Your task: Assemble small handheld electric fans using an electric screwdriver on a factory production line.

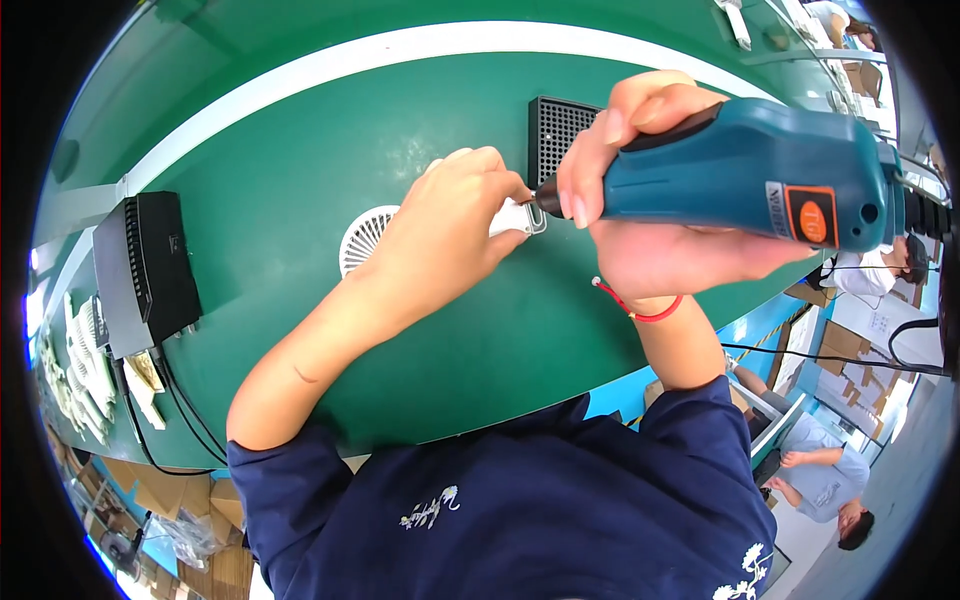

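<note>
My left hand [445, 215] is closed around a white plastic piece that looks like a small handheld fan. Its round slotted grille [366, 238] shows beyond my wrist side, and its narrow handle end [512, 218] sticks out between thumb and forefinger. A wire-like loop shows at that end. My right hand [650, 200] grips a teal electric screwdriver [740, 170], held nearly level with its dark nose pointing left. The nose meets the handle end beside my left fingertips; the exact contact is too small to tell. My left hand covers the middle of the white piece.
A black tray with many small holes [560, 128] lies just beyond my hands. At the left stands a black box [155, 270] with cables, near a pile of pale plastic parts [88, 375]. The screwdriver's cord [930, 215] runs off right. Other people sit at the right.
</note>
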{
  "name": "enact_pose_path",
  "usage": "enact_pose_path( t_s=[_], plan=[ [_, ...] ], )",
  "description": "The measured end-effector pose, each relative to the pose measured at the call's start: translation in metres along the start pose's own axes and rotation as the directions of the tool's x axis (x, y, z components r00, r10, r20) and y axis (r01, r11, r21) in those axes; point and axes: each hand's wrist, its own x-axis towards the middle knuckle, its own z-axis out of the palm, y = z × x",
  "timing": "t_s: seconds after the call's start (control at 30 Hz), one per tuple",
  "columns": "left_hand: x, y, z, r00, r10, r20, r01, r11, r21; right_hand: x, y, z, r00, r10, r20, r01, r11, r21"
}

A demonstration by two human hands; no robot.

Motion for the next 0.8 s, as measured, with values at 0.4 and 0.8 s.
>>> enact_pose_path(
  t_s=[0.4,0.8],
  plan=[
    [-0.001,-0.001,0.001,1.0,0.004,0.005,-0.004,1.0,0.008,0.0,-0.031,-0.019,0.989,-0.101,0.105,0.101,0.995,0.01],
    [-0.003,0.004,0.003,1.0,-0.024,-0.012,0.024,0.999,0.022,-0.016,-0.029,-0.066,0.94,-0.283,-0.191,0.262,0.957,-0.124]
  ],
)
